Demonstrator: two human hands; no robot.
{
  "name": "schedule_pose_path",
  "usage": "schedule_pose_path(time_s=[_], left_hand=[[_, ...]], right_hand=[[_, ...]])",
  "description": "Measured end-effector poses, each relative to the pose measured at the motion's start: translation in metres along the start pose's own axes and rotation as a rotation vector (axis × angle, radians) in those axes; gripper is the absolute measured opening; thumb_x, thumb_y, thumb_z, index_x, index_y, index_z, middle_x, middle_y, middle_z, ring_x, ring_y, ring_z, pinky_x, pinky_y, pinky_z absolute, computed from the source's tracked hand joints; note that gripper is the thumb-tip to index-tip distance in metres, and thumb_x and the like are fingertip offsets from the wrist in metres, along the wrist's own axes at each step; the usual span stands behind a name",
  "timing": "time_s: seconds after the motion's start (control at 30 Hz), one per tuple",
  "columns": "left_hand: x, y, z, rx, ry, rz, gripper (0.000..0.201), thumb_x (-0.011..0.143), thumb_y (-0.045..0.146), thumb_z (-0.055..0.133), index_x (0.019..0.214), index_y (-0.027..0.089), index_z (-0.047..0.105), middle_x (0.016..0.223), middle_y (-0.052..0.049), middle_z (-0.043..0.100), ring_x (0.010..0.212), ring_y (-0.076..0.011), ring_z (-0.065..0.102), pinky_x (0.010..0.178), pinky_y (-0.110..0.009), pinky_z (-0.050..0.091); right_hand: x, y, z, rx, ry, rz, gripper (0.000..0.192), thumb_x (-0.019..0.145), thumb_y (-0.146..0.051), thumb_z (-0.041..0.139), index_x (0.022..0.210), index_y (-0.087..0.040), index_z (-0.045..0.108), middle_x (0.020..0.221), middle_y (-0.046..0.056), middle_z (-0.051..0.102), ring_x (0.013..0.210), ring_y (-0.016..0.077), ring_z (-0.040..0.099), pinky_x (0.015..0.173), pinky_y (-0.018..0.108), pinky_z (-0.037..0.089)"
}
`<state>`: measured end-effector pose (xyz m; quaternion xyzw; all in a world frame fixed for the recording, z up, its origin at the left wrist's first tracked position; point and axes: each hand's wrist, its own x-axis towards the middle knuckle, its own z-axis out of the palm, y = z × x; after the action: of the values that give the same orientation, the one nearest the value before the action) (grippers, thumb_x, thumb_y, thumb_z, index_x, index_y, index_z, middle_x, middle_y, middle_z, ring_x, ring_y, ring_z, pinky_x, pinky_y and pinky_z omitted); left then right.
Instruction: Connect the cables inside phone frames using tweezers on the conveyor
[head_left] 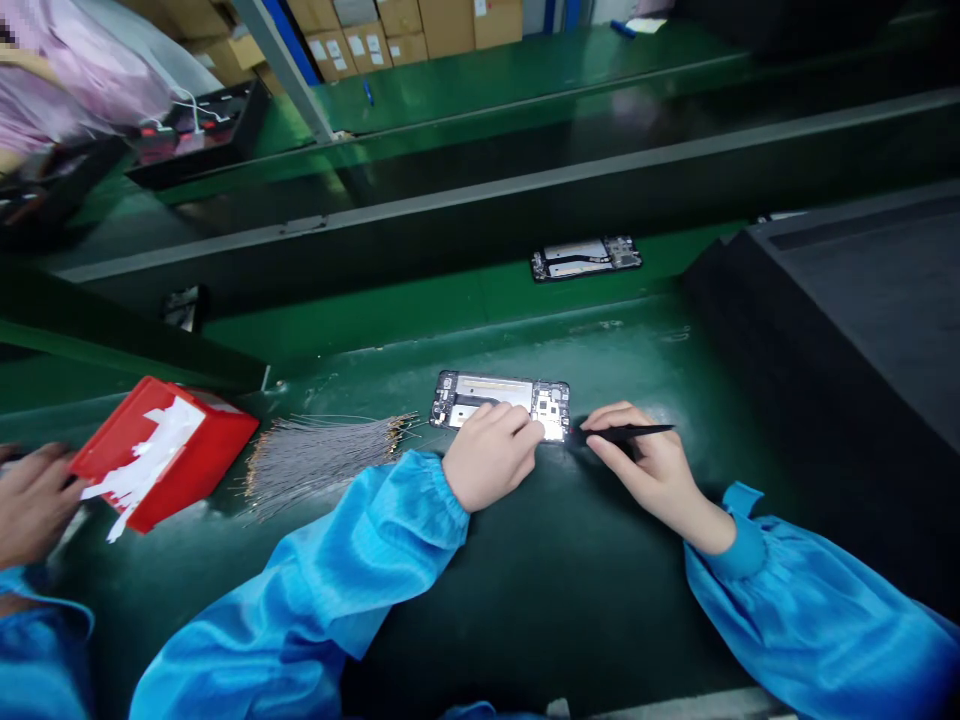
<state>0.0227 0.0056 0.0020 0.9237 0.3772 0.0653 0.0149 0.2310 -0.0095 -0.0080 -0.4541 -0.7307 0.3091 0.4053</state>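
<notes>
A: What is shown at the centre of the near green work surface [525, 580]?

B: An opened phone frame [500, 400] is seen lying flat, long side left to right, with its circuit boards exposed. The left hand [491, 455] is laid on its near edge, fingers curled together and pressed down on the frame, so that part of the frame is covered.

A: And the right hand [645, 465]?

B: It is shown just to the right of the frame, fingers closed around a slim black tool [626, 432]. The tool is held nearly level, its tip pointed left and brought to the frame's near right corner; whether the tip touches cannot be told.

A: What is seen to the left?

B: A bundle of thin grey wires [319, 455] is spread on the surface, its far ends just beside the frame's left end. Further left, a red box [161, 450] with torn white labelling is seen tilted, and another person's hand [30, 500] rests at its left side.

A: What is seen beyond?

B: A second phone frame [586, 258] lies on the farther green belt, well apart from both hands. A dark tray stack [847, 330] is seen at the right, and cardboard cartons [405, 30] at the far edge.
</notes>
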Motion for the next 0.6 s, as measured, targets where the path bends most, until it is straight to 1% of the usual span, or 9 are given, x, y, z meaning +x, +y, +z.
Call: schedule_pose_path(time_s=[0.1,0.27,0.4,0.6], left_hand=[[0.0025,0.001,0.0027,0.017,0.007,-0.012,0.013,0.084,0.02,0.04,0.079,0.018,0.052,0.075,-0.002,0.049,0.072,-0.0173,0.043,0.064,-0.031,0.03],[0.0014,0.0002,0.0034,0.062,0.058,0.052,0.012,0.082,0.018,0.043,0.078,0.019,0.054,0.071,-0.002,0.048,0.069,-0.0173,0.041,0.061,-0.031,0.028],[0.0019,0.0002,0.0026,0.066,0.092,0.078,0.013,0.082,0.017,0.042,0.077,0.019,0.054,0.069,-0.002,0.046,0.067,-0.0171,0.039,0.06,-0.031,0.026],[0.0023,0.0005,0.0027,0.066,0.099,0.08,0.015,0.083,0.018,0.041,0.077,0.019,0.054,0.069,-0.002,0.046,0.068,-0.0172,0.039,0.06,-0.031,0.026]], right_hand=[[0.0011,-0.001,0.0011,0.011,-0.001,0.007,0.01,0.079,-0.018,0.056,0.088,-0.021,0.054,0.086,0.004,0.06,0.083,0.0178,0.058,0.073,0.033,0.046],[0.0027,-0.0029,0.0016,0.017,-0.014,0.013,0.009,0.08,-0.019,0.055,0.088,-0.021,0.053,0.085,0.005,0.061,0.082,0.0179,0.059,0.073,0.033,0.047],[0.0035,-0.0039,0.0011,0.021,-0.017,0.019,0.009,0.08,-0.02,0.055,0.088,-0.021,0.053,0.086,0.005,0.061,0.082,0.0176,0.059,0.073,0.033,0.048],[0.0044,-0.0036,0.0016,0.034,-0.026,0.013,0.009,0.08,-0.019,0.055,0.088,-0.02,0.053,0.086,0.004,0.062,0.082,0.0173,0.059,0.073,0.033,0.048]])
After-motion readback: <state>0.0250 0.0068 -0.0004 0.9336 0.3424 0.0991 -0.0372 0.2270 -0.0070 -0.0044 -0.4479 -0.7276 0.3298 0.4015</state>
